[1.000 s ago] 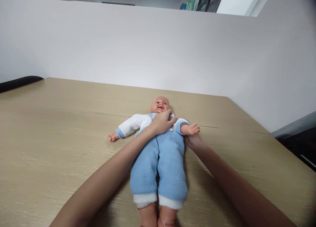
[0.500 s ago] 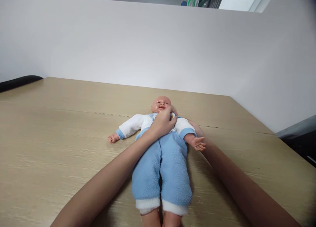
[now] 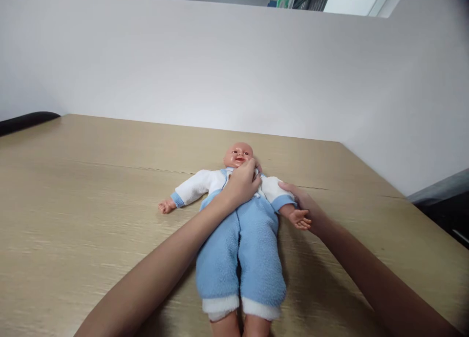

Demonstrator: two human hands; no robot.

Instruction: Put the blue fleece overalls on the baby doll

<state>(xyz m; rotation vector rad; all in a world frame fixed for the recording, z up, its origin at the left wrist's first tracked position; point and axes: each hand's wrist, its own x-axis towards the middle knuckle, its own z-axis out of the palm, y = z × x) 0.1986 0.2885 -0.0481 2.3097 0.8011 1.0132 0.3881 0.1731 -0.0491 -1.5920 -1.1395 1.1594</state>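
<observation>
A baby doll (image 3: 258, 239) in a fuzzy blue and white outfit lies on its back, head away from me and legs toward me. My left hand (image 3: 244, 183) reaches across its chest, fingers curled at the collar by the chin and neck; the fingertips are partly hidden. At the doll's arm on the right side, my right hand (image 3: 300, 198) is closed about the white sleeve (image 3: 273, 188), thumb on top and the other fingers out of sight behind it. The doll's other arm (image 3: 192, 188) rests stretched out on the table.
The wooden table (image 3: 91, 195) has a seam running across it. Behind it stands a white partition wall (image 3: 183, 63). A black curved edge (image 3: 29, 122) shows at the far left, and a dark object (image 3: 445, 210) beyond the table's right edge.
My right hand has come up and out from behind the doll's arm, and its thumb now shows on the sleeve. That doll arm has shifted slightly right. My left hand stays at the collar.
</observation>
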